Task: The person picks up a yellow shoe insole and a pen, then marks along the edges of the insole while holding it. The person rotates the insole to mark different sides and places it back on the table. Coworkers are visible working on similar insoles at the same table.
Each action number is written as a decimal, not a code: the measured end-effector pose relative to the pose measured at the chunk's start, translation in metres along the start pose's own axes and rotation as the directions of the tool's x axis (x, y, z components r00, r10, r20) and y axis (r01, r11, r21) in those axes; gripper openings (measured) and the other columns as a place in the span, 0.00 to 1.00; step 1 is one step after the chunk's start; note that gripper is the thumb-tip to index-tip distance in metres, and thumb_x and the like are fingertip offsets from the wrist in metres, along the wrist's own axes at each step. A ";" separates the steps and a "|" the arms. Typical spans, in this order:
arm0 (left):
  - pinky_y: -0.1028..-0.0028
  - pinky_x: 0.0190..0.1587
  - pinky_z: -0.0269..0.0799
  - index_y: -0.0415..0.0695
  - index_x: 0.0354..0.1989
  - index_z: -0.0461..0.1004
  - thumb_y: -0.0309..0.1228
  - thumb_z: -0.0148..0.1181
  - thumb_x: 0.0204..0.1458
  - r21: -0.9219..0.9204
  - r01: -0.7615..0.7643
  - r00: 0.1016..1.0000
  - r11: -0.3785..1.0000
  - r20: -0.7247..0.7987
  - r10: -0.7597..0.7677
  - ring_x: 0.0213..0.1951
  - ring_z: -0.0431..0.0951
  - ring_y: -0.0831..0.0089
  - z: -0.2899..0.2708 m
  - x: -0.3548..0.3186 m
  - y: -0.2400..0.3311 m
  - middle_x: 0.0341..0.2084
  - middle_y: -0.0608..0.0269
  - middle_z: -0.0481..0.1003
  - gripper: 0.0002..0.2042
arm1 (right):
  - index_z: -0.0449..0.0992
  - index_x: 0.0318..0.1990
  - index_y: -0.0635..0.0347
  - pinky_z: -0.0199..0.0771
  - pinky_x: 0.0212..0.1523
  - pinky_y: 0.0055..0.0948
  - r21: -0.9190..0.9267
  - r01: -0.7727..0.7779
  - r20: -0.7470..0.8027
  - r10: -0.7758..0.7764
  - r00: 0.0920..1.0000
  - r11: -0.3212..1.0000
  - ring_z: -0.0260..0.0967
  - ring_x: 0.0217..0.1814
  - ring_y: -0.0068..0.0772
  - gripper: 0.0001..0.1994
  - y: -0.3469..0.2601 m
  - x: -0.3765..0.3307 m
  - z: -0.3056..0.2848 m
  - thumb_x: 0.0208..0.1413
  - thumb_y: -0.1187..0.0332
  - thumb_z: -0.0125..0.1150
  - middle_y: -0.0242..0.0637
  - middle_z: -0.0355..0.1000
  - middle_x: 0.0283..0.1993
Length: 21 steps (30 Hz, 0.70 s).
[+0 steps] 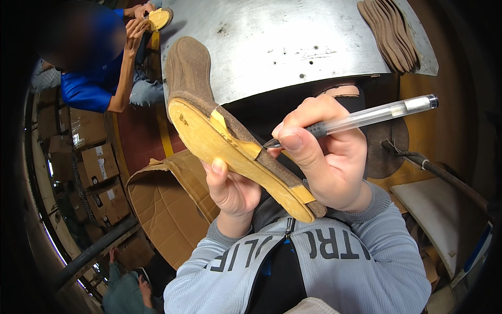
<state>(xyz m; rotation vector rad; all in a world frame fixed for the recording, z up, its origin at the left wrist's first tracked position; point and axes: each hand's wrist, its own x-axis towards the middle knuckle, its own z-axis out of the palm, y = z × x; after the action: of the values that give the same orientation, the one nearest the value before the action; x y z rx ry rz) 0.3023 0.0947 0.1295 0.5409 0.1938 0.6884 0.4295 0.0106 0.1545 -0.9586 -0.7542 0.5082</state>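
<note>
A brown, rough-surfaced shoe (278, 168) with a pale yellow underside (225, 157) lies tilted across my left hand (230, 192). The thumb presses on the yellow side and the fingers go behind, mostly hidden. Yellow strips (302, 194) fold over its brown edge. My right hand (329, 152) pinches a clear-barrelled pen (376, 115) with a dark grip. Its tip is at the brown edge beside one strip; whether it touches, I cannot tell. Just beyond, a rounded brown piece (189, 68) overlaps the table edge; whether it joins the held shoe is unclear.
A grey metal table (251, 52) spans the far side, with a stack of brown sole-shaped pieces (391, 34) at right. A co-worker in blue (94, 83) holds another yellow-bottomed shoe (159, 20). Cardboard (162, 201), boxes (99, 165) and another person (125, 293) are at left.
</note>
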 end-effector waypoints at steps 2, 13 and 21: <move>0.65 0.53 0.70 0.39 0.51 0.69 0.36 0.47 0.56 0.004 -0.002 1.000 1.000 -0.023 0.002 0.47 0.75 0.66 -0.001 -0.001 0.000 0.44 0.54 0.74 0.18 | 0.68 0.35 0.68 0.74 0.31 0.18 -0.005 -0.013 -0.004 0.013 1.000 1.000 0.68 0.29 0.20 0.06 0.000 0.000 0.000 0.57 0.72 0.54 0.38 0.68 0.31; 0.66 0.54 0.69 0.39 0.51 0.69 0.36 0.46 0.56 -0.008 0.001 1.000 1.000 -0.004 -0.001 0.48 0.74 0.67 0.000 -0.001 0.002 0.45 0.54 0.74 0.18 | 0.68 0.35 0.67 0.74 0.31 0.18 0.008 0.000 -0.009 0.000 1.000 1.000 0.67 0.28 0.19 0.06 -0.001 -0.001 0.002 0.57 0.73 0.54 0.38 0.68 0.31; 0.62 0.52 0.70 0.40 0.54 0.65 0.35 0.46 0.56 -0.003 0.006 1.000 1.000 -0.007 -0.006 0.48 0.74 0.64 -0.003 -0.004 0.003 0.45 0.53 0.73 0.19 | 0.68 0.35 0.67 0.75 0.31 0.18 -0.005 0.014 0.010 -0.014 1.000 1.000 0.67 0.29 0.19 0.06 -0.004 -0.002 0.002 0.57 0.72 0.54 0.38 0.68 0.32</move>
<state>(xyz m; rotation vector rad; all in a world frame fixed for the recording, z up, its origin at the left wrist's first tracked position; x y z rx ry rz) 0.2965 0.0955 0.1281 0.5347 0.2010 0.6842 0.4266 0.0088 0.1581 -0.9554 -0.7710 0.4998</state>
